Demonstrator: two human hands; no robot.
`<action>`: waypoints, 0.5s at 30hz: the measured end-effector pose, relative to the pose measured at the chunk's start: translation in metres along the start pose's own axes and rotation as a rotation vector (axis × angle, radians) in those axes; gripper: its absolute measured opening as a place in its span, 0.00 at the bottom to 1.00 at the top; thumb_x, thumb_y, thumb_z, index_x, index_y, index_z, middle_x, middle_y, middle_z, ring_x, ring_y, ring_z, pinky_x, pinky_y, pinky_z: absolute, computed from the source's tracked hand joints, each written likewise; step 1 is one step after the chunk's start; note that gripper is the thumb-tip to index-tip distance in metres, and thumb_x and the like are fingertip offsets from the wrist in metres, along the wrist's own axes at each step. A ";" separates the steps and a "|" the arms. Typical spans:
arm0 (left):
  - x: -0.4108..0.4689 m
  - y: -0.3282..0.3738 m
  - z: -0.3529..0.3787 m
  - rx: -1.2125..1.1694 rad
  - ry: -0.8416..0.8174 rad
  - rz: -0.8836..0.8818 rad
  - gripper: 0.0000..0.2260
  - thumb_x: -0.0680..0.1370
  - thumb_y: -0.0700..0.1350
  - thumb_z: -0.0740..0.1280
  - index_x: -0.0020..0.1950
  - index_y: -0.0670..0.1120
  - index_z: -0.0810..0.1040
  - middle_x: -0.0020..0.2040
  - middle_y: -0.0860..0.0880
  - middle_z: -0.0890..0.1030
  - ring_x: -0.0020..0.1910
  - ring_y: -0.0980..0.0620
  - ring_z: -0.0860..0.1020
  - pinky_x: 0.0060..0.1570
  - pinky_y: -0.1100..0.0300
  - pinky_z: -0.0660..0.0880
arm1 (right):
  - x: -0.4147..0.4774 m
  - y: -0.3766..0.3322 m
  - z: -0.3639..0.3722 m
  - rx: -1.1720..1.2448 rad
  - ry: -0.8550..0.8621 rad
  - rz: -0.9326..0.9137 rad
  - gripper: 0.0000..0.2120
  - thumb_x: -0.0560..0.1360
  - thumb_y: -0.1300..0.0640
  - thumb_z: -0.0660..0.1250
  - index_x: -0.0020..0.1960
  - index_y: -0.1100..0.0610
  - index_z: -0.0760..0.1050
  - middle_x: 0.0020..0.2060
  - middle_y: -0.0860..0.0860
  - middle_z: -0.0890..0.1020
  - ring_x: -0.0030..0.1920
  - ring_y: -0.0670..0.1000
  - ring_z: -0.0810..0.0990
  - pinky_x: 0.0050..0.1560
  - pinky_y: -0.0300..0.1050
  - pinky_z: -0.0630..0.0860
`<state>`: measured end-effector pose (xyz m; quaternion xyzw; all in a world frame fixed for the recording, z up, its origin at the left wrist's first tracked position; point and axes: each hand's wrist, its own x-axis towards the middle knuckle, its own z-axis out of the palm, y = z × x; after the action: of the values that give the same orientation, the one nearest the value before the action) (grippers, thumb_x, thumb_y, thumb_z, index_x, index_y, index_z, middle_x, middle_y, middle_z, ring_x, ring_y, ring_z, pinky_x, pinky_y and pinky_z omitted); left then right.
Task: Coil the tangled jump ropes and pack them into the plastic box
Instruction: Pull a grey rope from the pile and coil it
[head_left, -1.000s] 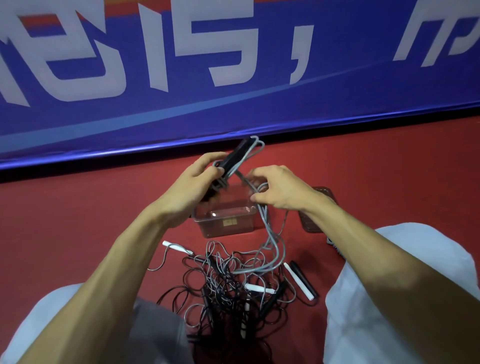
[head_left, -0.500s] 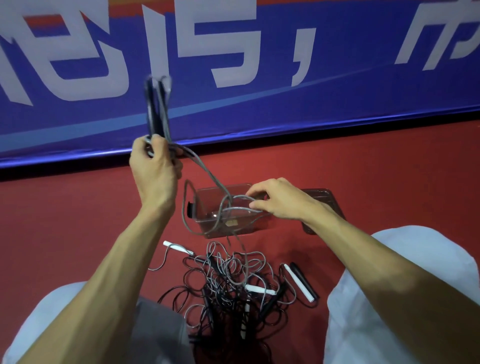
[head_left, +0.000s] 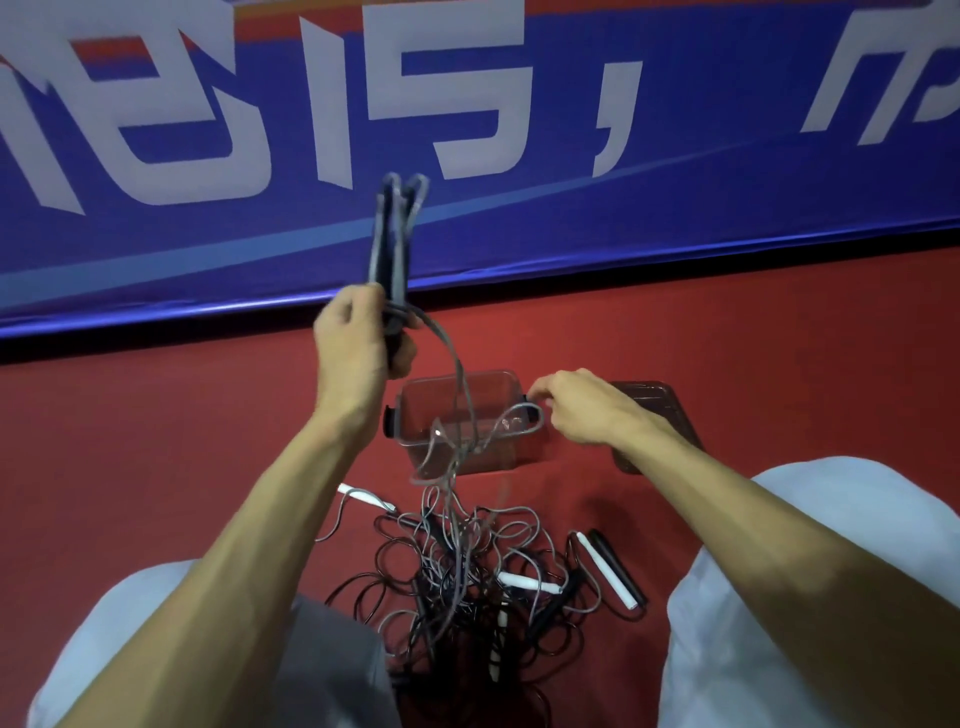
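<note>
My left hand (head_left: 358, 343) grips the dark handles of a grey jump rope (head_left: 394, 244) and holds them upright above the floor. From them the grey cord (head_left: 454, 374) arcs down over the clear plastic box (head_left: 415, 395) into the tangled pile of ropes (head_left: 467, 577) on the red floor. My right hand (head_left: 576, 408) pinches a loop of that grey cord at the box's right rim. The pile holds black and grey cords with white and black handles.
The box's lid (head_left: 654, 410) lies to the right, partly under my right forearm. A white handle and a black handle (head_left: 613, 571) lie side by side right of the pile. My knees frame the pile. A blue banner wall (head_left: 623, 208) stands close behind.
My left hand lifted the handles from in front of the box, first up to the left, then back toward the middle. My right hand dropped to the box's right rim with a loop of cord.
</note>
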<state>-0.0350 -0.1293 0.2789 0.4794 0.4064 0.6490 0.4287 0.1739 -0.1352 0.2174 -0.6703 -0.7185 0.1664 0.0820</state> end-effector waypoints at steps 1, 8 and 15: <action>-0.004 -0.003 0.004 0.026 -0.054 -0.019 0.13 0.80 0.39 0.55 0.36 0.41 0.69 0.31 0.40 0.73 0.20 0.52 0.64 0.25 0.64 0.57 | 0.001 -0.003 -0.002 0.074 0.042 -0.014 0.24 0.73 0.69 0.58 0.66 0.55 0.76 0.62 0.56 0.80 0.63 0.56 0.77 0.63 0.46 0.73; -0.015 -0.011 0.017 0.113 -0.278 -0.079 0.16 0.82 0.43 0.55 0.35 0.42 0.72 0.33 0.33 0.75 0.22 0.50 0.64 0.25 0.63 0.60 | -0.005 -0.031 0.003 0.697 -0.153 -0.172 0.20 0.68 0.69 0.65 0.57 0.54 0.77 0.56 0.56 0.83 0.57 0.56 0.81 0.59 0.49 0.76; -0.006 -0.010 0.005 0.261 -0.275 -0.072 0.19 0.82 0.46 0.58 0.33 0.49 0.77 0.36 0.41 0.82 0.24 0.50 0.67 0.27 0.61 0.61 | -0.010 -0.035 0.006 0.730 -0.156 -0.184 0.06 0.81 0.61 0.63 0.44 0.56 0.71 0.30 0.51 0.79 0.29 0.45 0.80 0.36 0.40 0.74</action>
<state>-0.0274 -0.1312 0.2687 0.6003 0.4414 0.5034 0.4375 0.1398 -0.1475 0.2246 -0.5150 -0.6732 0.4537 0.2751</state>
